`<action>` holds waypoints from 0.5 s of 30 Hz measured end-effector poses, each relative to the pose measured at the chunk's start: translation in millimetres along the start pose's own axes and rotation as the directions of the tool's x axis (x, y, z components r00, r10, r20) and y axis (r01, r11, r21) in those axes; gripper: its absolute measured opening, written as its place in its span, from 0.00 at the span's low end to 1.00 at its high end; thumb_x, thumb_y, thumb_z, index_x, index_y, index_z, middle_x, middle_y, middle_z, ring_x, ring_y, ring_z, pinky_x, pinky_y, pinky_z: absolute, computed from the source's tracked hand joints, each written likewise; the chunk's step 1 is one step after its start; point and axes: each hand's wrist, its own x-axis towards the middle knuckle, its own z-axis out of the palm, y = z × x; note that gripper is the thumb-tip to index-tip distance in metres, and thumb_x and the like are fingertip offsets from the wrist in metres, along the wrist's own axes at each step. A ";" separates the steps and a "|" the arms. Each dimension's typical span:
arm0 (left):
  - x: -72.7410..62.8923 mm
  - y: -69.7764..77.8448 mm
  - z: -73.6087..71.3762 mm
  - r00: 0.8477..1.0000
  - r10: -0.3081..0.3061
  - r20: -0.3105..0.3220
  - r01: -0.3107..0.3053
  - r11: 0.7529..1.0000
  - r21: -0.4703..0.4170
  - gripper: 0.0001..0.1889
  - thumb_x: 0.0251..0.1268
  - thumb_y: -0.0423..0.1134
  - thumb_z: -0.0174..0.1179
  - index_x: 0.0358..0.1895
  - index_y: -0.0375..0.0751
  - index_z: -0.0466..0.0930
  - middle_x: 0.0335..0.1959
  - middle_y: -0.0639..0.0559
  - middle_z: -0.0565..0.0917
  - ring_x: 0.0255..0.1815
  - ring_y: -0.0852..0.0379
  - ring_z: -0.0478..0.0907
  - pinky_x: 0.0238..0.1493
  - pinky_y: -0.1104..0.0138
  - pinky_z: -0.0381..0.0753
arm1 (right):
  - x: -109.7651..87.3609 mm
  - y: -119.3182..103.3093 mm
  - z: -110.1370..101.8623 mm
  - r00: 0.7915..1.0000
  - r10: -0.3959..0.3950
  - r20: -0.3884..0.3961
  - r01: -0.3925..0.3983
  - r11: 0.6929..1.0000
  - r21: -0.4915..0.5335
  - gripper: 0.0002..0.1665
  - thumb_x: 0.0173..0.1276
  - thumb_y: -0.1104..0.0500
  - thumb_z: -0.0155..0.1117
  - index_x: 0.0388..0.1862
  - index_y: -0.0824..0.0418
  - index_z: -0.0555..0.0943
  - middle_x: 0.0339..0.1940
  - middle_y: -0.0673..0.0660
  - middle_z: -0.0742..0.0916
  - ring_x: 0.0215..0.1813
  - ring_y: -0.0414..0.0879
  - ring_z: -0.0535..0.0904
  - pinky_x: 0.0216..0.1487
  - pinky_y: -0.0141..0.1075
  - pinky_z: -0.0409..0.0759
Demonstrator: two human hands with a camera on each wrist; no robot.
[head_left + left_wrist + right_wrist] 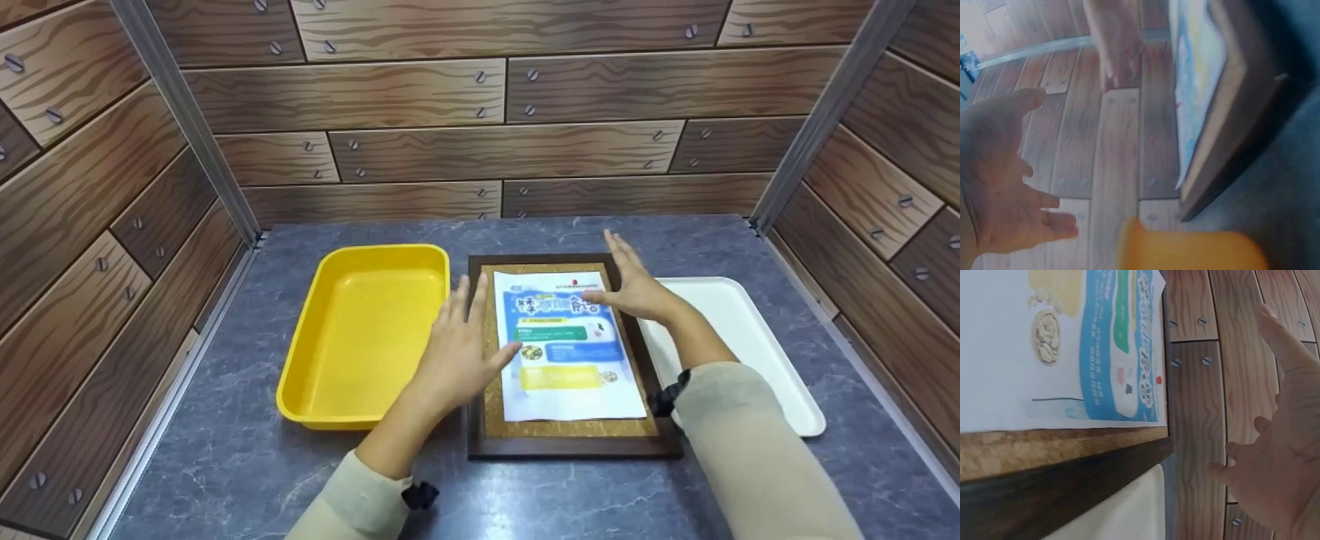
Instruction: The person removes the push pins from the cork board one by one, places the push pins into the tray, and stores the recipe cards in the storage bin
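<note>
The head camera looks forward and down from above the desk [217,427], far enough back to take in both hands, the framed board [574,448] and the plank-patterned back wall [420,94]. The left wrist camera, close and tilted sideways, faces past the left hand [454,367]; it shares the yellow tray [367,337] and right hand [637,292] with the head view. The right wrist camera, also turned sideways, sits close above the printed sheet [570,352], which all three views share.
</note>
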 end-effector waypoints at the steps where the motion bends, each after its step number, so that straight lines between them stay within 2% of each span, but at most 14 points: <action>1: -2.0 0.2 3.9 1.000 0.003 0.001 -0.003 1.000 -0.027 0.57 0.75 0.70 0.60 0.91 0.50 0.36 0.92 0.38 0.42 0.91 0.31 0.50 0.88 0.39 0.56 | 2.3 1.9 2.8 1.000 -0.003 -0.006 0.003 1.000 0.020 0.76 0.71 0.39 0.77 0.91 0.43 0.26 0.93 0.64 0.35 0.91 0.75 0.30 0.83 0.79 0.42; 8: -16.1 1.4 26.9 1.000 0.029 0.006 -0.028 0.988 -0.154 0.56 0.73 0.58 0.69 0.90 0.41 0.42 0.90 0.33 0.50 0.86 0.28 0.59 0.83 0.37 0.67 | 17.1 14.2 18.0 1.000 0.007 -0.010 -0.006 0.990 0.139 0.77 0.68 0.47 0.81 0.91 0.36 0.30 0.93 0.63 0.37 0.92 0.72 0.42 0.85 0.73 0.53; 11: -21.1 2.6 33.7 0.999 0.043 0.030 -0.035 0.978 -0.206 0.56 0.72 0.54 0.72 0.90 0.39 0.44 0.89 0.31 0.52 0.84 0.26 0.61 0.82 0.36 0.68 | 20.9 18.4 21.3 1.000 0.007 0.000 -0.007 0.980 0.199 0.75 0.70 0.51 0.80 0.92 0.35 0.31 0.93 0.64 0.36 0.92 0.71 0.45 0.85 0.69 0.58; 15: -25.5 4.6 42.3 0.995 0.028 0.100 0.004 0.954 -0.301 0.56 0.70 0.52 0.74 0.89 0.39 0.47 0.89 0.31 0.53 0.85 0.26 0.59 0.84 0.35 0.63 | 23.7 24.4 22.8 1.000 0.015 0.008 -0.016 0.964 0.265 0.73 0.70 0.54 0.80 0.92 0.37 0.33 0.92 0.65 0.36 0.91 0.70 0.49 0.85 0.66 0.63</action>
